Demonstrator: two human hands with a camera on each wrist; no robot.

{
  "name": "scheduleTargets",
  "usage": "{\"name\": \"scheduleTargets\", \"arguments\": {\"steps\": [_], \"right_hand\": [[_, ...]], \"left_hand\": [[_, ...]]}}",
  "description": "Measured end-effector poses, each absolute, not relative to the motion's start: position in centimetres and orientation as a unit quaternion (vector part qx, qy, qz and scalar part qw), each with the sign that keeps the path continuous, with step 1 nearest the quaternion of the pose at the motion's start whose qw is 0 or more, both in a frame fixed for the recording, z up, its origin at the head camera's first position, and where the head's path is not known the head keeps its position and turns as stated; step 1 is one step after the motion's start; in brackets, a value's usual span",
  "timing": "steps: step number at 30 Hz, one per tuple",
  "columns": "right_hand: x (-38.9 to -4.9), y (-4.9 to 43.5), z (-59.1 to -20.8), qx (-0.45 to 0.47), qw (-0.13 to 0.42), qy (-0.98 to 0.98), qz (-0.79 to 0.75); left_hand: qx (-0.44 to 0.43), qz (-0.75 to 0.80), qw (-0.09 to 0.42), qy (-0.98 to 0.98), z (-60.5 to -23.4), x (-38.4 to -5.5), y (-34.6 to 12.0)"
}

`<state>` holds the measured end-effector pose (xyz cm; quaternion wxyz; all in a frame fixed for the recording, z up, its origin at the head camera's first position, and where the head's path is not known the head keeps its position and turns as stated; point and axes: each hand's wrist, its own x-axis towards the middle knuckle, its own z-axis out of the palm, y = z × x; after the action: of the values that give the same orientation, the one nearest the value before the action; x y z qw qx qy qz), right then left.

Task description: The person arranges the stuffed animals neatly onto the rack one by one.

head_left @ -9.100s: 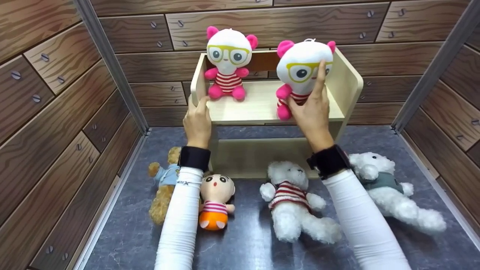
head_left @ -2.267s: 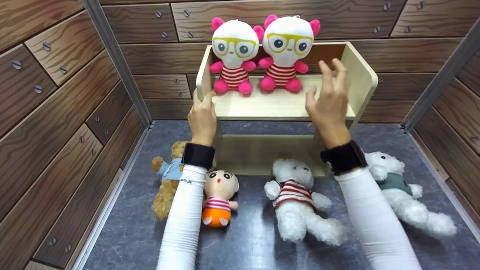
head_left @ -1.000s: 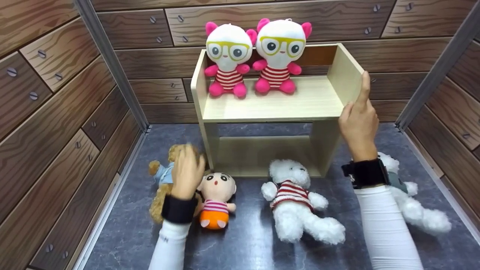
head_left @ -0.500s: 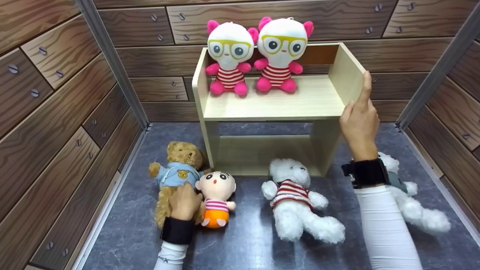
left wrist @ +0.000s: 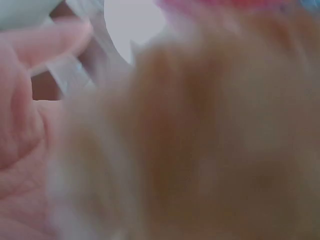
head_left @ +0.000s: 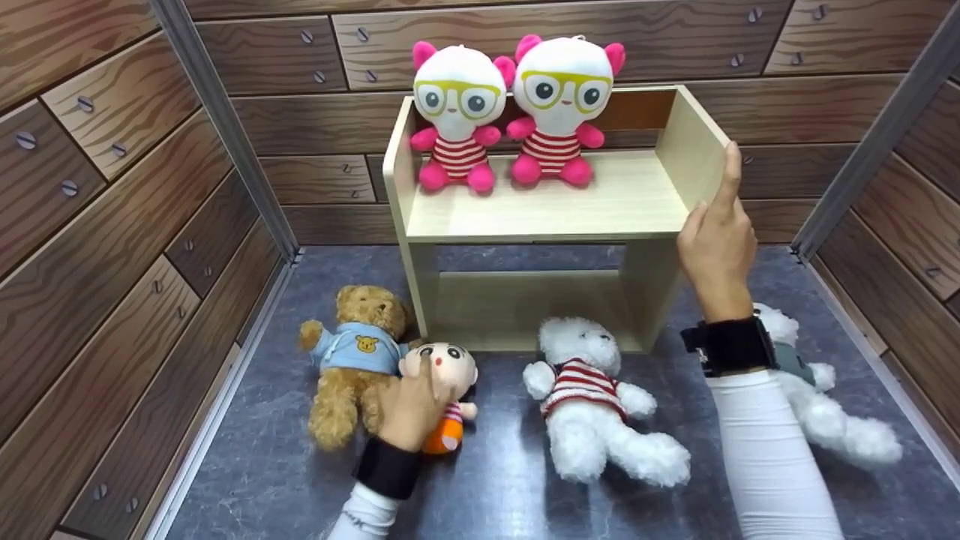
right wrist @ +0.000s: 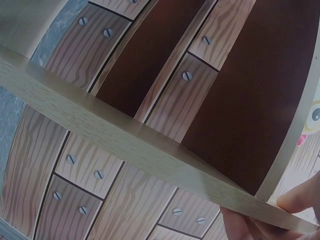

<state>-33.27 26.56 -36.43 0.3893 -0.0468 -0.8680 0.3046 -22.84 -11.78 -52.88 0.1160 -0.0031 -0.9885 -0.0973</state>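
Note:
In the head view my left hand [head_left: 411,409] lies over the small doll [head_left: 454,369] with the striped top and orange shorts, index finger straight along its face. The hand covers part of its body. Brown fur fills much of the left wrist view, with the palm [left wrist: 22,185] beside it. The brown teddy bear [head_left: 364,337] in a blue top lies left of the doll, one leg right by my hand. My right hand [head_left: 718,247] grips the front edge of the pale wooden shelf [head_left: 555,214] at its right side panel, index finger pointing up along it.
Two pink-eared panda dolls, a left one [head_left: 459,105] and a right one [head_left: 562,97], sit on the upper board. A white bear [head_left: 581,390] in a striped sweater lies before the shelf. Another white bear [head_left: 806,390] is partly behind my right arm. Wood-patterned walls [head_left: 120,217] enclose the floor.
The right panda doll has moved left beside the other. My left hand left the shelf, passed over the teddy bear and reached the small doll, now tilted slightly. My right hand moved to the side panel.

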Motion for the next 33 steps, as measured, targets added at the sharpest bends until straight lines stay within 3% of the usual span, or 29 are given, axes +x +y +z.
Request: {"name": "scheduleTargets", "arguments": {"steps": [14,24,33], "right_hand": [[-33.5,26.7,-36.3,-0.044,0.392,-0.865,0.311],[-33.4,26.5,-36.6,-0.036,0.39,-0.865,0.313],[-33.5,26.6,-36.6,-0.038,0.398,-0.862,0.31]], "left_hand": [[0.064,-0.077,0.135,-0.986,-54.9,-24.0,-9.1],[-0.012,-0.124,0.315,-0.941,-53.9,-21.9,-8.2],[-0.128,-0.279,0.371,-0.876,-49.5,-19.4,-5.2]]}}
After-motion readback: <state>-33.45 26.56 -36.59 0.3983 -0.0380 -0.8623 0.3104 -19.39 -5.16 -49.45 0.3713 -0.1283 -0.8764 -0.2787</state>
